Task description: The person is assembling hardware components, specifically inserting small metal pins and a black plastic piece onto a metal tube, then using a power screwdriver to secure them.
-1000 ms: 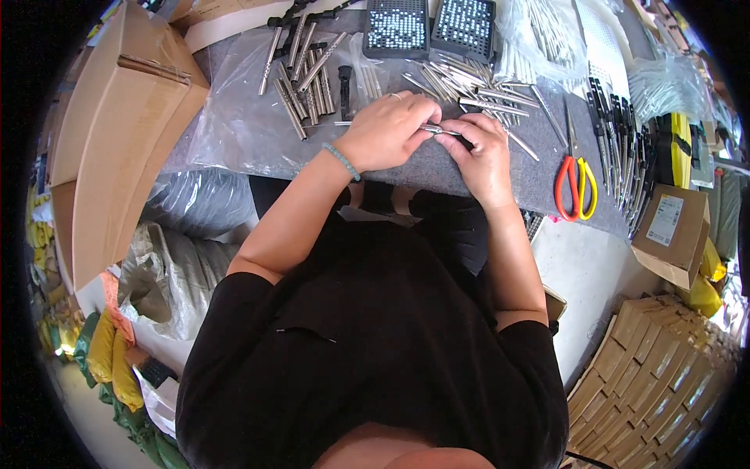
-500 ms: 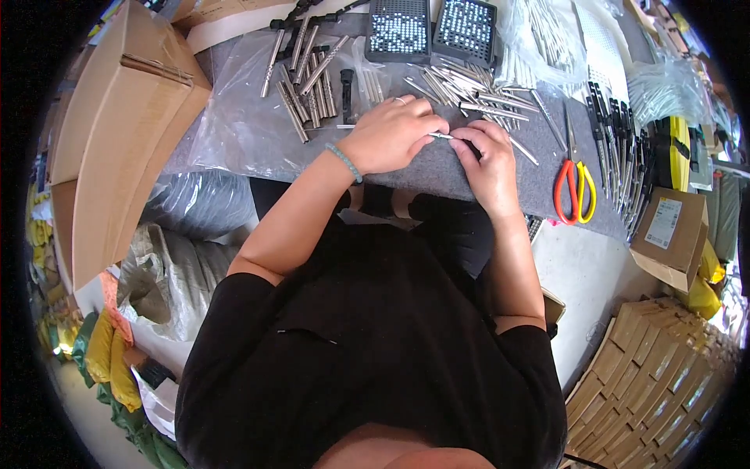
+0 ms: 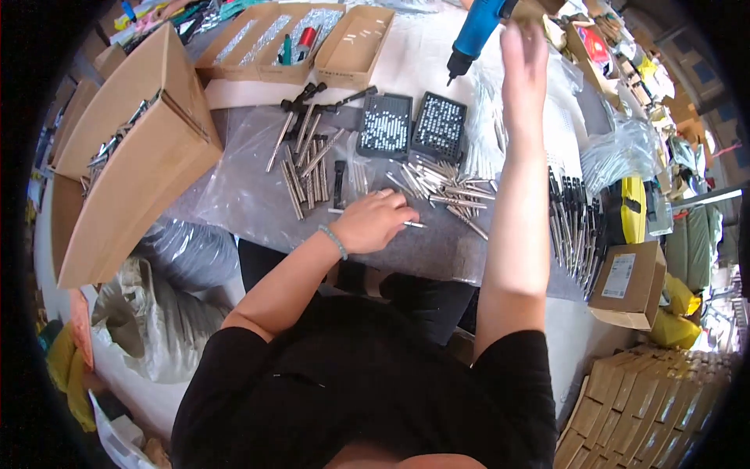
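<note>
My left hand (image 3: pixel 373 222) rests low over the near part of the grey work mat, its fingers closed on a thin metal rod (image 3: pixel 415 224) whose end pokes out to the right. My right hand (image 3: pixel 525 66) is raised at the far right, fingers stretched out and somewhat blurred, just beside a blue electric screwdriver (image 3: pixel 478 35) that hangs bit-down over the table. Beyond my left hand lie a heap of slim metal tubes (image 3: pixel 445 187) and two black trays (image 3: pixel 386 125) filled with small silvery pieces. Several patterned metal tubes (image 3: pixel 314 173) and a black-headed part (image 3: pixel 339 184) lie to its left.
A tall cardboard box (image 3: pixel 141 180) of metal parts stands at the left edge. Shallow cardboard trays (image 3: pixel 355 47) sit at the back. Black-ended rods (image 3: pixel 573 227), clear plastic bags (image 3: pixel 625 152) and a smaller carton (image 3: pixel 627 285) are on the right.
My right hand has left the rod and reached up and away to the hanging screwdriver. My left hand keeps the rod. The view has tilted toward the far side; my forearm now covers the scissors' place.
</note>
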{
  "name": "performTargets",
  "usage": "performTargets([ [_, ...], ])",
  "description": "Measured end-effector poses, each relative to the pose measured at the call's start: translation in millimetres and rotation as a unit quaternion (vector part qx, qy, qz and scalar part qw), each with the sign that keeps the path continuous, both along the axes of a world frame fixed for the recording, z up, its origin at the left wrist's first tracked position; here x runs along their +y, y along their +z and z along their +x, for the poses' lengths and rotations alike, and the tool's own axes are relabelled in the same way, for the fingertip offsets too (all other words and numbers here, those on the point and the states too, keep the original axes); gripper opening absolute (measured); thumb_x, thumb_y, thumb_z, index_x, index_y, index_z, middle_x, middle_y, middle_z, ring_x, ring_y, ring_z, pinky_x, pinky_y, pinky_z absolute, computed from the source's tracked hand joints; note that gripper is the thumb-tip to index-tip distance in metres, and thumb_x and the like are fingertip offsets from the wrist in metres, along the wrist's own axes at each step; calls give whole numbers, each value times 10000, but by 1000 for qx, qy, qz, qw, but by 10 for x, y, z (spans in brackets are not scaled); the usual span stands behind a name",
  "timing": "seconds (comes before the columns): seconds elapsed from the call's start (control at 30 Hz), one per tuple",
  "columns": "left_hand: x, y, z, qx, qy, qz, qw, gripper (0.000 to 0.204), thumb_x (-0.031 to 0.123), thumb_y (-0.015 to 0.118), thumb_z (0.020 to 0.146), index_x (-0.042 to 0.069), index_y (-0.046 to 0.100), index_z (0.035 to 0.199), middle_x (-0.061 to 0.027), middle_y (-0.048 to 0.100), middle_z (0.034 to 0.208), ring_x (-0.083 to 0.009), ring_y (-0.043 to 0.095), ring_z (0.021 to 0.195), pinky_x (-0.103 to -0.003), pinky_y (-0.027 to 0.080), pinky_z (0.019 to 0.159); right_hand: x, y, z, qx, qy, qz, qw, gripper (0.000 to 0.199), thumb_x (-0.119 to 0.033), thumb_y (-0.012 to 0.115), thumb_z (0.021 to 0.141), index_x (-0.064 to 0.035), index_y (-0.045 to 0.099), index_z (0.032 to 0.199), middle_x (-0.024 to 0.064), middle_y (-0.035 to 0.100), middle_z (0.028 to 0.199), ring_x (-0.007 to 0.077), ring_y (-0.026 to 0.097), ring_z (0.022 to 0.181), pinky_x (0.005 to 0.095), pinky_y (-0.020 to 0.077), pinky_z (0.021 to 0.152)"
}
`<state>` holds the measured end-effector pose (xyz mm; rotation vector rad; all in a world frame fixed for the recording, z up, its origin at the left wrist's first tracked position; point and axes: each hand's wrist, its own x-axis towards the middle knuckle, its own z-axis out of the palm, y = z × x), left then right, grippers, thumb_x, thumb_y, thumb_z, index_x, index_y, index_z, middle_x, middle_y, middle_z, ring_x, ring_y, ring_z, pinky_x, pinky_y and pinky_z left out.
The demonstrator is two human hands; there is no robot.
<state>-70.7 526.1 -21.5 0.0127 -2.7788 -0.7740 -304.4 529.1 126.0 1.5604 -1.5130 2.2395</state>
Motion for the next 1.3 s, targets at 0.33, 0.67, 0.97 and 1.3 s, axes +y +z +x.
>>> performTargets([
  [0.33, -65, 23, -62, 17, 9, -6, 1000, 210, 106, 616, 784, 122, 606, 994, -82, 531, 883, -274, 529, 902, -382, 452, 755, -117, 176, 165, -137, 127, 83, 979, 383, -370, 532, 917, -33, 482, 1093, 35, 537, 781, 140, 570, 642, 252, 464, 585],
  [0.67, -35, 8, -41, 17, 17, -12, 1000, 234, 109, 624, 770, 117, 598, 1002, -67, 520, 873, -262, 521, 875, -362, 456, 728, -47, -654, 149, -54, 4, 38, 998, 250, -215, 590, 878, -25, 448, 955, 79, 564, 707, 146, 537, 522, 264, 437, 481],
  [0.97, -44, 64, -30, -1, 23, -14, 1000, 252, 83, 583, 751, 103, 629, 998, -67, 536, 881, -254, 537, 902, -356, 459, 767, -61, -750, 107, -44, -52, 1, 998, 256, -247, 584, 876, -29, 453, 907, 80, 550, 670, 151, 532, 496, 268, 435, 466],
  [1.3, -40, 51, -54, 0, 26, -21, 999, 259, 94, 585, 741, 112, 627, 995, -63, 533, 880, -239, 540, 903, -346, 461, 756, -372, -757, 552, -104, 85, -12, 991, 265, -248, 584, 881, -28, 449, 939, 94, 556, 698, 164, 538, 497, 276, 441, 464],
])
